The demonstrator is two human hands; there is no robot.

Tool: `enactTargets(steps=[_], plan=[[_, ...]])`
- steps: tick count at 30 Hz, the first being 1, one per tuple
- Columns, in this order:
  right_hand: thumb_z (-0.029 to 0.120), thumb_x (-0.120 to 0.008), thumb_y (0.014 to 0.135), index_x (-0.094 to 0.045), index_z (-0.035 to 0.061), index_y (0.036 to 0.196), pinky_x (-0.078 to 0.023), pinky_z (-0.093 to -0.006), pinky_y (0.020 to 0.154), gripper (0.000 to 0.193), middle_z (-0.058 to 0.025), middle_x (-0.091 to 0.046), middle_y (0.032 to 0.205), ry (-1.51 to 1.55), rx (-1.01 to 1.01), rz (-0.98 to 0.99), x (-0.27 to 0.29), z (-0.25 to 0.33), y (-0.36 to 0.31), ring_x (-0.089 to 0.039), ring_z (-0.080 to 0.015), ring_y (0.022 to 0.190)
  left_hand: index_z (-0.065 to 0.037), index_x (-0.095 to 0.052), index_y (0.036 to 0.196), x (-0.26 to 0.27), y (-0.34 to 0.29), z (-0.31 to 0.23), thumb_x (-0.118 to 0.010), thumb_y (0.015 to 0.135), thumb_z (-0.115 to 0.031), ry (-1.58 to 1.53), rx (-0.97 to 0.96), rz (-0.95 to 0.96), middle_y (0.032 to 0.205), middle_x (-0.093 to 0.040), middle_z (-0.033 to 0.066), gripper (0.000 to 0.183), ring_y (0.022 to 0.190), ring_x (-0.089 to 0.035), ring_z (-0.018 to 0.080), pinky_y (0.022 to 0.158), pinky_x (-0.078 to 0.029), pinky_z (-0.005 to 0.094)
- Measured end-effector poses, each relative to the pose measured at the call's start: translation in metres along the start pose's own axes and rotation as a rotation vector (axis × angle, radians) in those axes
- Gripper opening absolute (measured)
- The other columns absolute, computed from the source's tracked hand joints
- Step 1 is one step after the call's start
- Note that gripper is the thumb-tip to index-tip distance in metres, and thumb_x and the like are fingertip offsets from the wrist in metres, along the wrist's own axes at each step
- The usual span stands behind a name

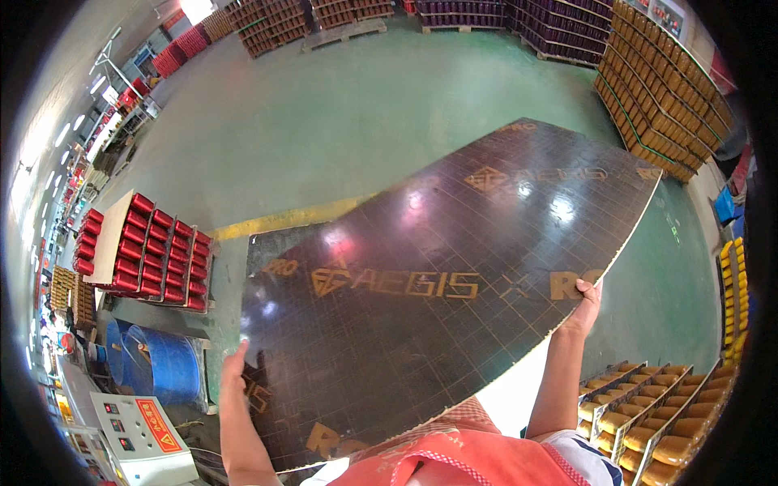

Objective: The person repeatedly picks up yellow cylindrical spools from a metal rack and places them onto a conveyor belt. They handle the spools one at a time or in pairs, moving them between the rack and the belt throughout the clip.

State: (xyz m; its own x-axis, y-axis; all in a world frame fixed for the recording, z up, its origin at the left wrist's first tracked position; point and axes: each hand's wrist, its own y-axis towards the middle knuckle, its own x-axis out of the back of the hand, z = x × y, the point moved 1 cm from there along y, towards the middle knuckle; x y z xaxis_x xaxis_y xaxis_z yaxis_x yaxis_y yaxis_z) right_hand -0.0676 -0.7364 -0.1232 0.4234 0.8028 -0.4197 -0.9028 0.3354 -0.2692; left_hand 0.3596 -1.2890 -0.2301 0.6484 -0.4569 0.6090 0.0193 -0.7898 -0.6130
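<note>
A large dark brown sheet of board (pixel 389 324), glossy, with a gold grid and gold printed marks, spans the middle of the head view, raised in front of my body. My left hand (pixel 234 364) is closed on its left edge, the thumb lying on the upper face. The right edge sits in my right hand (pixel 583 306), thumb on top and the other fingers hidden underneath. The board is tilted, with its far corner pointing toward the far right. Beyond its left side, part of another dark flat surface (pixel 275 243) shows; what it belongs to is mostly hidden.
Left stands a pallet stack of red spools (pixel 154 255), with blue drums (pixel 166 364) nearer. A grey control box (pixel 142 433) is at lower left. Amber spools (pixel 648 405) stand close at lower right, with a tall stack (pixel 660 93) farther back. A yellow line (pixel 292 217) crosses the green floor.
</note>
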Motion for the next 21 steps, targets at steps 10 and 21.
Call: enactTargets(steps=[10, 21], plan=[[0.002, -0.051, 0.094, -0.053, 0.0070, 0.124, -0.050, -0.0357, 0.092, 0.031, -0.0049, -0.059, 0.106, -0.668, -0.223, 0.063, -0.106, -0.238, -0.114, -0.059, -0.0200, 0.101, 0.011, -0.061, 0.123, 0.050, 0.372, -0.114, -0.078, 0.084, -0.038, 0.364, -0.482, -0.081, 0.119, -0.068, 0.0239, 0.065, 0.109, -0.065, 0.0347, 0.094, -0.049, 0.0423], [0.026, -0.071, 0.094, -0.057, 0.0026, 0.120, -0.050, -0.0294, 0.067, 0.037, -0.0039, -0.056, 0.094, -0.631, -0.789, -0.233, 0.127, -0.549, -0.112, -0.055, -0.0166, 0.081, 0.004, -0.064, 0.095, -0.283, 0.323, 0.240, -0.076, 0.079, -0.063, 0.140, 0.546, 0.360, 0.078, -0.058, 0.0145, 0.070, 0.064, -0.056, 0.0273, 0.056, -0.053, 0.0433]])
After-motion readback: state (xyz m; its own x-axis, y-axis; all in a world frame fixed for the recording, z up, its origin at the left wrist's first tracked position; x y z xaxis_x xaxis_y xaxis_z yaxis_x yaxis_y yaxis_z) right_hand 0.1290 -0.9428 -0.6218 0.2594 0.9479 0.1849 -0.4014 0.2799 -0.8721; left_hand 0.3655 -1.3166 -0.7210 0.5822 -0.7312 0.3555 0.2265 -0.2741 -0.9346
